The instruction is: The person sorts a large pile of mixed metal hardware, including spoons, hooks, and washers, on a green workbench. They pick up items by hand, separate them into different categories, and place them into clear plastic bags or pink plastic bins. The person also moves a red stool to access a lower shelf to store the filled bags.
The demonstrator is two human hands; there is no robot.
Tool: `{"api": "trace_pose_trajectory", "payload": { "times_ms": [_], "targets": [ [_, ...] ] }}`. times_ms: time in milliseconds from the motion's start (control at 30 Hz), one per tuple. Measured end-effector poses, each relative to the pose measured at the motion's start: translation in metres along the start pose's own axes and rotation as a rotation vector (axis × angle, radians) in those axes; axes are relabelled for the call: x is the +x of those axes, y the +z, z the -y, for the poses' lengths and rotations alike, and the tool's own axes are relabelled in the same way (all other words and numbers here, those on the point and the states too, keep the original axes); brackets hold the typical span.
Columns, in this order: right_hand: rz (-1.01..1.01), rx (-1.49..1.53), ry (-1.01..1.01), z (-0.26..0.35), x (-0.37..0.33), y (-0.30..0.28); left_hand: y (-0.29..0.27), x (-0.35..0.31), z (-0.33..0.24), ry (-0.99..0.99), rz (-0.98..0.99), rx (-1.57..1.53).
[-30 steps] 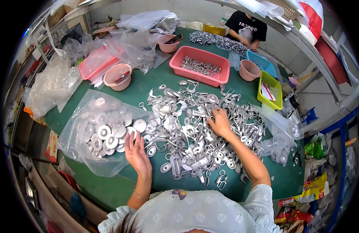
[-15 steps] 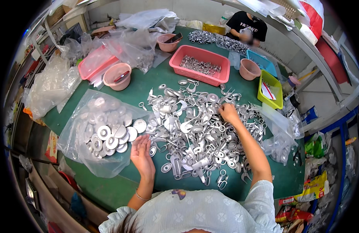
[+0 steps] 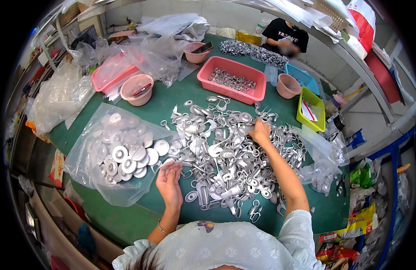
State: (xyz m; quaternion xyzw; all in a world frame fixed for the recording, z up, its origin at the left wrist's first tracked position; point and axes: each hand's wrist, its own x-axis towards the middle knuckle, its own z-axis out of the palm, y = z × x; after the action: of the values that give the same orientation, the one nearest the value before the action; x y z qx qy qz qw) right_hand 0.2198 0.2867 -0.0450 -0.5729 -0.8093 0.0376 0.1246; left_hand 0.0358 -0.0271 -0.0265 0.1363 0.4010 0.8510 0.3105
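Note:
A wide heap of silver-grey metal parts (image 3: 226, 153), with rings, hooks and round caps among them, covers the middle of the green table. My right hand (image 3: 261, 131) is in the heap's far right part, its fingers bent down and closed among the pieces; what they grip is hidden. At the heap's left edge is my left hand (image 3: 170, 181), palm turned up and fingers curled in. A thin bit of metal shows by its fingertips, too small to name. Left of it, round metal discs (image 3: 138, 152) lie in and at the mouth of a clear plastic bag (image 3: 84, 155).
Beyond the heap stands a pink tray (image 3: 232, 93) of small metal parts. Pink bowls (image 3: 289, 86), a lime-green basket (image 3: 312, 118) and a blue tray (image 3: 302, 74) stand around it. Plastic bags (image 3: 59, 96) crowd the left. A person (image 3: 286, 38) sits across the table.
My right hand has shifted slightly left within the heap. My left hand has moved a little right, its fingers more curled, and a small disc formerly beside it is out of sight.

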Motion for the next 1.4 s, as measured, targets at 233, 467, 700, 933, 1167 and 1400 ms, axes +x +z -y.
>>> {"api": "trace_pose_trajectory", "payload": {
  "times_ms": [233, 467, 700, 933, 1167, 1400],
  "targets": [
    [-0.053, 0.283, 0.03, 0.001, 0.001, 0.002, 0.002, -0.001, -0.002, -0.006, 0.009, -0.001],
    [-0.028, 0.499, 0.06, -0.001, -0.007, 0.002, 0.009, -0.007, -0.005, 0.021, 0.021, -0.026],
    [-0.165, 0.467, -0.097, 0.023, -0.031, -0.03, 0.014, -0.012, -0.002, -0.026, 0.067, 0.038],
    [-0.244, 0.605, -0.176, 0.037, -0.074, -0.092, 0.033, -0.014, 0.002, -0.234, 0.257, 0.147],
    [0.458, 1.283, -0.138, 0.076, -0.127, -0.133, 0.061, -0.022, 0.009, -0.485, 0.583, 0.086],
    [0.263, 0.723, -0.357, 0.037, -0.049, -0.066, 0.03, 0.0, -0.004, -0.398, 0.303, -0.127]
  ]
}}
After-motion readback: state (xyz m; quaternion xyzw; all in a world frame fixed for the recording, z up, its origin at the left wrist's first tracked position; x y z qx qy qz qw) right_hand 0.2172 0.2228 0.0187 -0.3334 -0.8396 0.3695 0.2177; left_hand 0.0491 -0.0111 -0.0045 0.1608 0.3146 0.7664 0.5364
